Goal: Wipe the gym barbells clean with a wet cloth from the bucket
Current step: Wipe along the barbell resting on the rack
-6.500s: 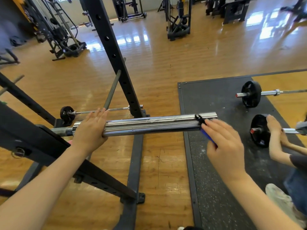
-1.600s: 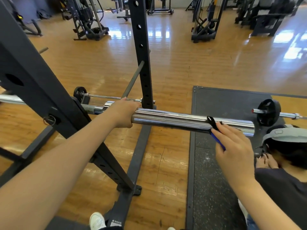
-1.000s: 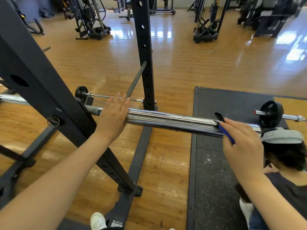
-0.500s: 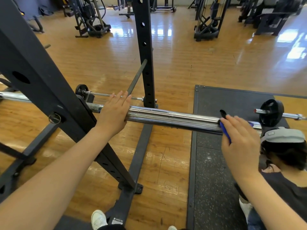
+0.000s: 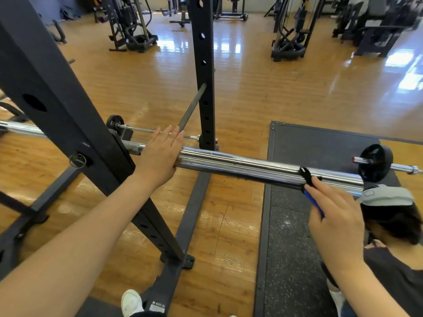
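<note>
Barbell sleeve point(image 5: 251, 167): thick chromed tube running from 9 o'clock to 3 o'clock across the middle of my view; bright, mirror-like, with long lengthwise highlights and a few small dark specks along its underside; its far-left shaft passes behind the rack post.
Rack post point(image 5: 57, 106): broad black steel beam with round holes, slanting from 11 o'clock down to 6 o'clock, in front of the bar's left part.
My left hand point(image 5: 160, 156): laid flat on the sleeve's left end, fingers straight and together, pointing toward 12 o'clock; nothing grasped.
My right hand point(image 5: 336, 216): at 4 o'clock, fingers bent over a cloth against the near side of the sleeve.
Cloth point(image 5: 312, 200): only a blue edge shows under my fingers; most of it is hidden by the hand.
Black strap point(image 5: 305, 175): narrow band wrapped round the sleeve, just beside my right fingertips.
Second barbell point(image 5: 375, 162): at 3 o'clock on the dark rubber mat point(image 5: 320, 143), thin bar with a small black plate.
Third barbell point(image 5: 115, 122): at 10 o'clock on the wood floor, small black plate, thin bar.
Other person point(image 5: 389, 216): at 4 o'clock, dark hair, grey head strap, dark top, below the sleeve's right end.
</note>
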Demonstrator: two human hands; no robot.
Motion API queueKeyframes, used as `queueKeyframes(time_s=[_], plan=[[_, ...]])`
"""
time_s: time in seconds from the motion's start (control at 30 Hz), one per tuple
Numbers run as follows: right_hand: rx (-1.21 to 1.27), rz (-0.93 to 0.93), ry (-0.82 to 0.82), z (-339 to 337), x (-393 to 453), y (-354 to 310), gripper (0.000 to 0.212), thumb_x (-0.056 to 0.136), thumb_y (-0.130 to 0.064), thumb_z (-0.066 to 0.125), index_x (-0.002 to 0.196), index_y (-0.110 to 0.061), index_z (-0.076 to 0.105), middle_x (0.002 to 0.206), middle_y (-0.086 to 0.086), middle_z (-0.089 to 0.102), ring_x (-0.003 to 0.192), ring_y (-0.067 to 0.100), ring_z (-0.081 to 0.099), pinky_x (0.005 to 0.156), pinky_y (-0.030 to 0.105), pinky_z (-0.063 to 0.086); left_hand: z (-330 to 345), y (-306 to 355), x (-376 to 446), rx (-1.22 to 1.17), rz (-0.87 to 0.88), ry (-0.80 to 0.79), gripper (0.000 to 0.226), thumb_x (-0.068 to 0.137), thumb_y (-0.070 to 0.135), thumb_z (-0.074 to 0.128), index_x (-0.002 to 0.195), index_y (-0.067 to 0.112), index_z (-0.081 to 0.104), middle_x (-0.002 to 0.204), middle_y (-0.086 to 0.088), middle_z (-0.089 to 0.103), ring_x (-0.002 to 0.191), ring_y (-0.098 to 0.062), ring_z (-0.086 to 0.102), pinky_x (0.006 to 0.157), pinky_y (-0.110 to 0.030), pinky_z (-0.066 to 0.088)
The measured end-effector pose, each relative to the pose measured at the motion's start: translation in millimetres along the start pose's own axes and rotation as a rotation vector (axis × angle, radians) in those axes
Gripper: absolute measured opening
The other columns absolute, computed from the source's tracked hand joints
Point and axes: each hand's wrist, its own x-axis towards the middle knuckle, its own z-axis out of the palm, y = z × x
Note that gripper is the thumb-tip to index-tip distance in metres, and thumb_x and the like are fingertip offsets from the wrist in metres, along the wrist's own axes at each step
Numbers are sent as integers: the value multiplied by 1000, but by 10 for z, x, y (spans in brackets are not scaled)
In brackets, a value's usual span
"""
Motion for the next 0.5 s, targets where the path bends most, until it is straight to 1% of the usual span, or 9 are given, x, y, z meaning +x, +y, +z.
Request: queueKeyframes(time_s=[0.03,0.1,0.13,0.2,0.23,0.3,0.37,0.4,0.5], plan=[[4,2,1,-28,-27,-5,43,67,21,67,107,3,68,109,18,67,98,35,63,86,43,45,4,-1,-4,-8,-1,8,79,85,15,61,150,5,17,156,-13,18,145,-27,12,117,-38,1],[26,12,16,-43,60,-1,42,70,20,67,108,2,67,107,17,68,99,36,63,88,44,46,7,2,-8,-19,3,16,79,83,13,63,149,5,19,155,-14,21,145,-28,14,117,-39,2],[28,19,30,-30,145,9,39,74,18,65,109,2,67,109,18,67,102,36,62,92,45,45,13,2,-6,-18,5,14,80,83,12,64,149,5,20,155,-14,21,145,-28,14,117,-39,2],[-6,24,58,17,323,49,30,82,7,59,111,3,66,113,19,66,112,38,58,97,45,40,16,0,-1,-17,6,19,81,82,12,65,149,5,20,155,-14,21,145,-28,14,117,-39,2],[-27,23,56,44,365,61,30,82,2,56,111,3,66,114,19,65,113,38,57,97,46,39,18,-1,0,-14,8,27,81,81,11,66,148,4,21,155,-15,22,144,-29,15,117,-39,2],[-43,8,43,78,288,85,34,80,0,54,111,3,66,114,19,65,113,38,58,95,49,40,31,-6,-1,-8,18,37,81,78,10,68,147,3,25,153,-17,26,143,-31,18,116,-41,5],[-15,2,42,71,79,97,36,80,1,51,112,2,66,117,17,65,114,34,57,97,44,39,20,-20,-5,2,31,37,82,78,10,69,147,2,25,152,-18,26,143,-31,19,116,-40,6],[7,-1,38,54,-34,99,36,81,-1,47,112,2,66,117,16,64,116,31,55,99,41,38,8,-26,-2,14,39,16,82,80,12,67,148,3,22,154,-17,23,144,-30,16,116,-38,4],[59,9,24,-13,-149,95,40,84,-10,38,111,1,66,115,15,65,116,26,54,102,36,37,-75,-66,103,86,90,-152,82,87,22,58,151,7,8,158,-11,10,146,-23,8,116,-33,1]])
